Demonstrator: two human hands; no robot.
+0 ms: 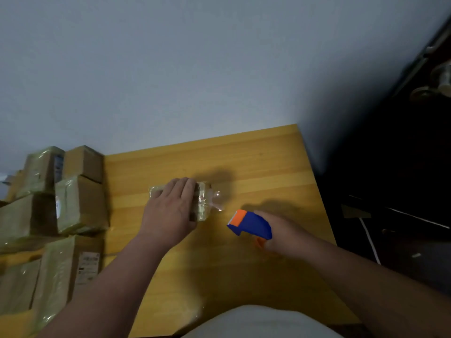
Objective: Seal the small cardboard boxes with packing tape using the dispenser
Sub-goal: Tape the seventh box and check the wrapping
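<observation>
A small cardboard box (203, 203) wrapped in clear tape lies near the middle of the wooden table (268, 167). My left hand (170, 211) rests flat on top of it and covers most of it. A loose end of clear tape (216, 201) sticks out from the box's right side. My right hand (280, 232) grips a blue and orange tape dispenser (250, 225) just right of the box, a short gap away, its orange end pointing toward the box.
Several taped cardboard boxes (53, 211) are stacked along the table's left side. A grey wall (195, 69) stands behind the table. Dark furniture (402, 167) and a white cable (369, 240) lie beyond the table's right edge.
</observation>
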